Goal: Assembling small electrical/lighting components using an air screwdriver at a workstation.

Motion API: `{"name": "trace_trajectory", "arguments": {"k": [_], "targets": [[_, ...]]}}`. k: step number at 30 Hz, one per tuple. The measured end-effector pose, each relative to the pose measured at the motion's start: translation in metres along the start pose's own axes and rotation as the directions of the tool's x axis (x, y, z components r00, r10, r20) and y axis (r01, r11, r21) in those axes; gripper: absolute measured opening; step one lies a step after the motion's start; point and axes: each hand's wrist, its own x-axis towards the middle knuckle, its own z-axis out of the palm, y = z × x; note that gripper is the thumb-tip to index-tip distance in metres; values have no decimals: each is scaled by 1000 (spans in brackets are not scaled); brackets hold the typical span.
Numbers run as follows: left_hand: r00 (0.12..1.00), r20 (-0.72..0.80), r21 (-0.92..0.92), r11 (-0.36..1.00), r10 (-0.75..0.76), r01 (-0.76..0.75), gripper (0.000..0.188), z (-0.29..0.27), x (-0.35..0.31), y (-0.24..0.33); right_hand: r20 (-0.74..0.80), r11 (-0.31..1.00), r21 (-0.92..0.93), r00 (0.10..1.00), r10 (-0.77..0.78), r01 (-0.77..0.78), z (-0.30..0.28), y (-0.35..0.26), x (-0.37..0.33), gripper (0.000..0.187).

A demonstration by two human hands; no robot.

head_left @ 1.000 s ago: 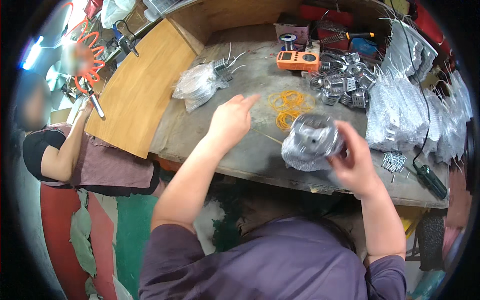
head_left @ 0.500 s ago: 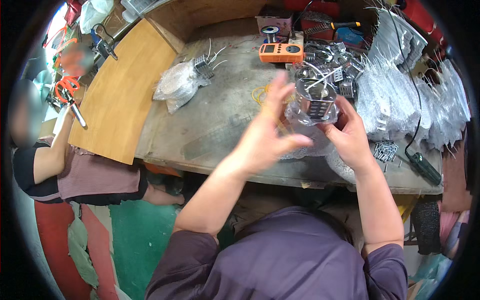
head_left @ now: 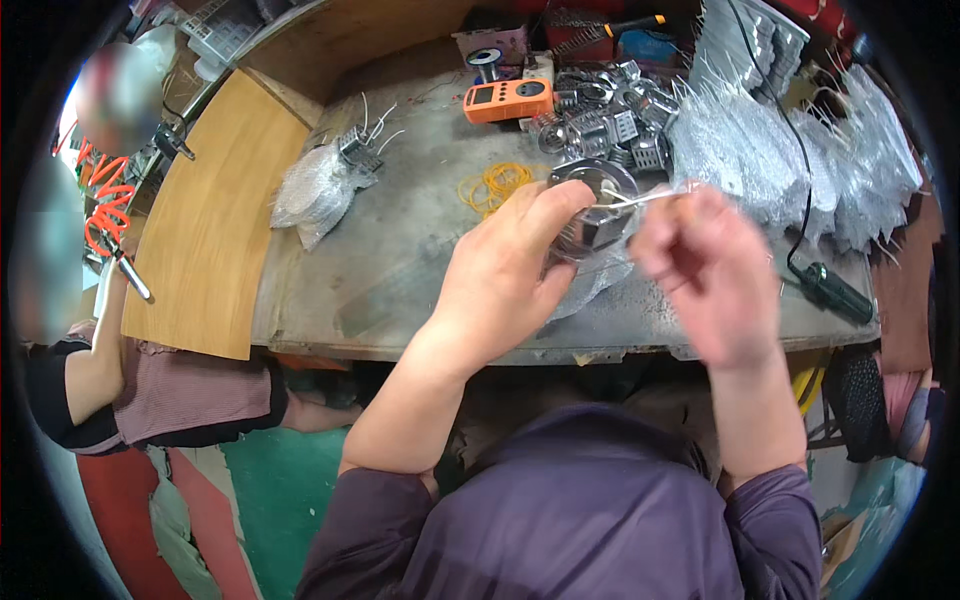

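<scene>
My left hand (head_left: pixel 495 270) is wrapped round a shiny, round metal housing (head_left: pixel 598 240) with a wide open ring on top. Clear plastic wrap (head_left: pixel 597 285) hangs below the part. From the ring, white wires (head_left: pixel 632 202) run across to my right hand (head_left: pixel 715 280), whose fingertips pinch them; that hand is smeared by motion. Just left of the housing lies a loose heap of yellow rubber bands (head_left: pixel 497 185). Behind it is a pile of similar perforated metal housings (head_left: pixel 610 120).
An orange meter (head_left: pixel 508 100) and a solder spool (head_left: pixel 486 62) stand at the back. Bubble-wrapped bundles (head_left: pixel 740 150) crowd the right, near a dark green corded tool (head_left: pixel 835 293). One wrapped housing (head_left: pixel 318 192) lies left, beside a wooden board (head_left: pixel 205 230). Another person's arm (head_left: pixel 110 310) is far left.
My left hand has closed round the housing. My right hand has let go of its side and now pinches the white wires. The whole view has shifted slightly.
</scene>
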Motion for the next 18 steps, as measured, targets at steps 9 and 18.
{"name": "trace_trajectory", "arguments": {"k": [9, 18], "targets": [[986, -90, -432, 898, -138, 86, 82, 22, -24, -16, -320, 995, 38, 942, 101, -94, -70, 59, -7, 19], [658, -260, -837, 504, -707, 210, 61, -81, -18, -99, -186, 718, -682, 982, 12, -138, -76, 64, -76, 31]]}}
